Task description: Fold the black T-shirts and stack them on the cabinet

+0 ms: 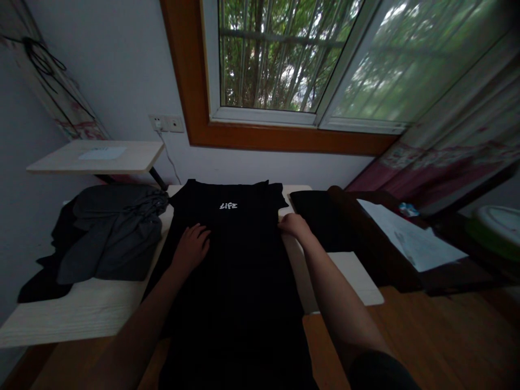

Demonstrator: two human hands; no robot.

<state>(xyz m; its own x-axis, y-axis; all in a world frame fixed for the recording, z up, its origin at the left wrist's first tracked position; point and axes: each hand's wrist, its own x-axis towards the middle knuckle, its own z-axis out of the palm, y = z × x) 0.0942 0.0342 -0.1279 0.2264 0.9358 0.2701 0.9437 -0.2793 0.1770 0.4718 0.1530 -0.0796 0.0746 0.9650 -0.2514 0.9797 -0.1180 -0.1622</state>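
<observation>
A black T-shirt (239,249) with small white lettering lies spread over a pale tabletop, its neck end toward the window wall. The lower part hangs over the near edge of the table and merges with other dark cloth there. My left hand (190,246) rests on the left part of the shirt, fingers stretched and slightly apart. At the right side edge, just below the sleeve, my right hand (296,225) has its fingers drawn together on the fabric. Its fingertips are partly hidden.
Crumpled dark grey and black clothes (114,233) are piled at the left of the table (81,319). Above them stands a small raised shelf (97,154). A folded black cloth (320,216) lies to the right, beside dark wooden furniture with paper sheets (410,235). A window rises behind.
</observation>
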